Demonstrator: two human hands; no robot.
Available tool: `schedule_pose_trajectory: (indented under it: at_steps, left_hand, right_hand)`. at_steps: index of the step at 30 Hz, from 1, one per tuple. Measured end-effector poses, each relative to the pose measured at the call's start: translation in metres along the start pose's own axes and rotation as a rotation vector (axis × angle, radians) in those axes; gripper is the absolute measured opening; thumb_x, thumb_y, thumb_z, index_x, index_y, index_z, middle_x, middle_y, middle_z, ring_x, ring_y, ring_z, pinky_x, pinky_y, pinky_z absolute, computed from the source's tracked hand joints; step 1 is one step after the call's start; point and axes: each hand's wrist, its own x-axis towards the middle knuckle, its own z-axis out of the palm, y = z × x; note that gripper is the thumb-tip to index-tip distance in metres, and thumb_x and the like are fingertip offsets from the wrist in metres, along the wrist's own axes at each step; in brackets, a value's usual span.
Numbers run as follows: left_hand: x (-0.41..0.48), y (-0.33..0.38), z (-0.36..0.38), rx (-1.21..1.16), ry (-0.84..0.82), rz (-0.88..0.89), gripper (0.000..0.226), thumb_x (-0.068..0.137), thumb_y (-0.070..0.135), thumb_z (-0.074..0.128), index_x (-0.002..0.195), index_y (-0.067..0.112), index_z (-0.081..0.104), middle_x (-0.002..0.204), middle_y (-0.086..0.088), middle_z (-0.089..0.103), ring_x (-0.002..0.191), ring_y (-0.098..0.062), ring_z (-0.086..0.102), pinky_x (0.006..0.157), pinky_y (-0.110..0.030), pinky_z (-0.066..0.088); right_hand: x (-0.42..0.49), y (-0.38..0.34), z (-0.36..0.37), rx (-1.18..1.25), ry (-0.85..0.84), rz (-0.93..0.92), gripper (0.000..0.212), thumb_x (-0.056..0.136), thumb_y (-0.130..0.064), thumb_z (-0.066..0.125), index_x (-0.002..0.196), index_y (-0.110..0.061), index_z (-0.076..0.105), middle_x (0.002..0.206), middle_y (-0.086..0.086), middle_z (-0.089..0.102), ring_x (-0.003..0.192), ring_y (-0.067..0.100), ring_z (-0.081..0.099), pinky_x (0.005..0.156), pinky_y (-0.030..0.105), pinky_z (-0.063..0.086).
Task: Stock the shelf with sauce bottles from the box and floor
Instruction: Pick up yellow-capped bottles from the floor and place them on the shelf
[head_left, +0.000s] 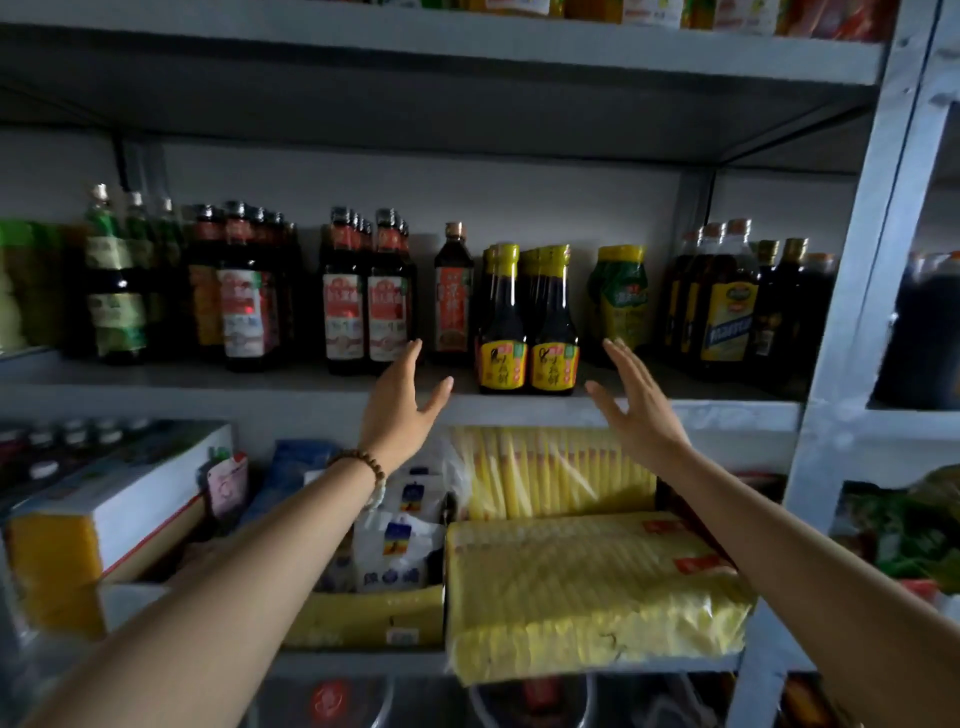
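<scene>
Two rows of dark sauce bottles with yellow caps and yellow labels (525, 322) stand at the front edge of the grey metal shelf (260, 387). My left hand (402, 400) is raised just left of them, fingers straight, holding nothing. My right hand (631, 400) is raised just right of them, palm turned inward, also holding nothing. Neither hand touches the bottles. A beaded bracelet (363, 467) is on my left wrist.
On the same shelf stand red-labelled bottles (363, 306), a single slim bottle (453, 291), green-labelled bottles (111, 280), a yellow-green pouch bottle (621, 296) and large oil bottles (727, 301). Below lie yellow noodle packs (582, 587) and a white carton (104, 499). A shelf upright (852, 312) stands right.
</scene>
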Motion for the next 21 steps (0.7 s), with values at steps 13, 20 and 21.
schedule_pose_trajectory:
  at_steps: [13,20,21]
  left_hand:
    - [-0.287,-0.097,-0.065,0.432,-0.291,-0.206,0.067,0.09,0.054,0.039,0.136,0.006,0.04,0.136,-0.015,0.048,0.126,-0.031,0.044,0.104,-0.044,0.036]
    - [-0.401,-0.185,-0.101,0.542,-0.491,-0.368,0.06,0.093,0.043,0.044,0.14,0.007,0.036,0.141,-0.013,0.044,0.13,-0.029,0.04,0.107,-0.041,0.032]
    - [-0.416,-0.2,-0.106,0.549,-0.522,-0.385,0.059,0.093,0.043,0.045,0.14,0.007,0.036,0.14,-0.013,0.046,0.128,-0.029,0.041,0.106,-0.041,0.033]
  right_hand:
    - [-0.234,-0.052,0.051,-0.145,-0.446,0.057,0.062,0.092,-0.038,0.053,0.147,-0.027,0.026,0.158,-0.004,0.014,0.143,0.023,0.021,0.112,0.038,0.023]
    - [-0.344,-0.081,0.145,-0.12,-0.679,0.118,0.065,0.09,-0.04,0.055,0.147,-0.027,0.027,0.158,-0.005,0.015,0.143,0.022,0.022,0.114,0.04,0.024]
    - [-0.358,-0.085,0.162,-0.122,-0.708,0.145,0.066,0.09,-0.04,0.056,0.147,-0.026,0.027,0.158,-0.004,0.014,0.143,0.022,0.022,0.114,0.039,0.024]
